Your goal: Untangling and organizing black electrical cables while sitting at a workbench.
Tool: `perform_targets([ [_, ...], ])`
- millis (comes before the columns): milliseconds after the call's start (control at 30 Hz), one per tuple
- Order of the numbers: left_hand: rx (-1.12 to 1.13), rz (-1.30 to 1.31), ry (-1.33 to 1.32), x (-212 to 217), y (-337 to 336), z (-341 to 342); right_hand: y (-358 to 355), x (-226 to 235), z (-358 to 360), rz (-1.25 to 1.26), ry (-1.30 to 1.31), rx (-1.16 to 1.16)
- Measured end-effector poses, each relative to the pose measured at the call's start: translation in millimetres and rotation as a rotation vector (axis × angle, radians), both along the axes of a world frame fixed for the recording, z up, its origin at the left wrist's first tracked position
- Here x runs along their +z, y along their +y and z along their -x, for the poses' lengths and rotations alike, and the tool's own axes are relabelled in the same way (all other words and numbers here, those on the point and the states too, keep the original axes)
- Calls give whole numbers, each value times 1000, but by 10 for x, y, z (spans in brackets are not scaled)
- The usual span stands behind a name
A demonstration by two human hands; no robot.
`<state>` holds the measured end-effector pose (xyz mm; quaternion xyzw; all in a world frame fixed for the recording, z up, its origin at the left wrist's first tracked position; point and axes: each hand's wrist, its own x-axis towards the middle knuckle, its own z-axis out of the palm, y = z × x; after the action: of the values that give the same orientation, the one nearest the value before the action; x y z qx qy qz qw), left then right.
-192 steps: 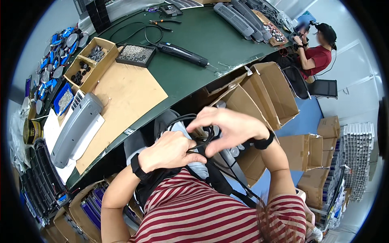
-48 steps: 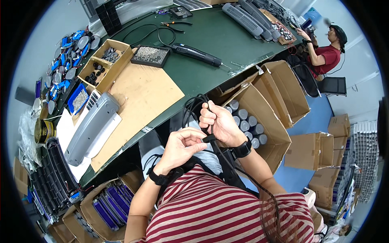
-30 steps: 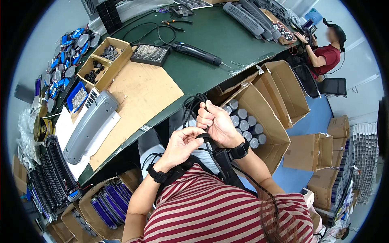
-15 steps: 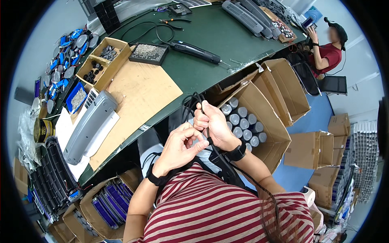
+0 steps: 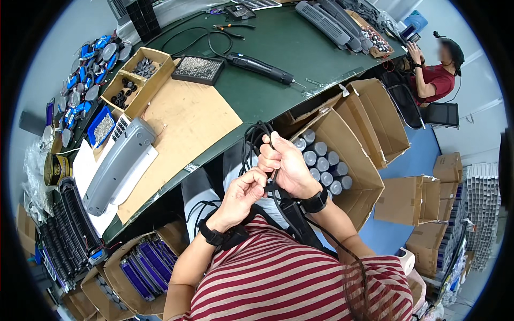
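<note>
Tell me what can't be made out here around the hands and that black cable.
- Head view: where the black cable ends; the right hand covers part of the bundle.
- What the left hand pinches; its fingers close over it.
- The small parts in the black tray; too small to tell.
- The lower ends of the grey cylinders; the cardboard box hides them.

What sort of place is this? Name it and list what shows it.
Likely an assembly workshop or small factory: a green workbench with an electric screwdriver and a tray of screws, and cardboard boxes of grey cylinders beside it.
</note>
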<state>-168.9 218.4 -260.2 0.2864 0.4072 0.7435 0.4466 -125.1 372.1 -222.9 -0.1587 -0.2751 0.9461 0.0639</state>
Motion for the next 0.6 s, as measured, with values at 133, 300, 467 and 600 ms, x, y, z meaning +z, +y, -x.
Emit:
perform_targets([
  [133,3,-57,-4,-5,18,-7,-20,-9,-3,-6,-23,-26],
  [300,-4,63,127,82,-35,41,-115,-31,18,-154,-20,-94],
  [467,-35,285,-88,145,-41,11,-204,-3,57,-264,-57,-110],
  [600,-172,360,-250,127,-86,95,-206,-35,48,-297,-52,-70],
])
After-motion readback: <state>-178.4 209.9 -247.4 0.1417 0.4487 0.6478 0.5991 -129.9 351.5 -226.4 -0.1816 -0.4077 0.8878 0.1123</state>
